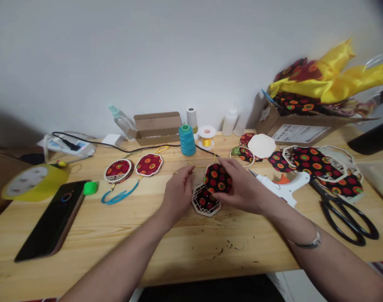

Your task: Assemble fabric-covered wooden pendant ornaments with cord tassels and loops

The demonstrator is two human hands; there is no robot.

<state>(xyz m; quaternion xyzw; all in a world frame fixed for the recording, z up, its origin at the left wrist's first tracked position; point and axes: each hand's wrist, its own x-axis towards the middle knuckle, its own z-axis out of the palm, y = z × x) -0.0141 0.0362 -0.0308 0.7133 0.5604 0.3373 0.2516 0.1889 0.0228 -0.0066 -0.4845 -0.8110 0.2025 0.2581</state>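
My right hand [241,184] is closed on an octagonal piece covered in dark fabric with red and orange patterns [217,178], gripping its right side between thumb and fingers. Below and partly behind it is another octagonal piece with a pale lattice frame over similar fabric [206,201]. My left hand [178,191] has curled fingers at the left edge of this framed piece; the fingertips are partly hidden. Yellow cord from a white spool [207,136] runs down behind both hands. Just right of my right hand lies a white glue gun [282,188].
Black scissors [345,214] and fabric-covered pieces [315,163] lie to the right, before a cardboard box of fabric [300,128]. A teal thread cone [187,140] stands behind. Finished ornaments [149,164], a phone [53,220] and a yellow tape roll [53,184] are leftward.
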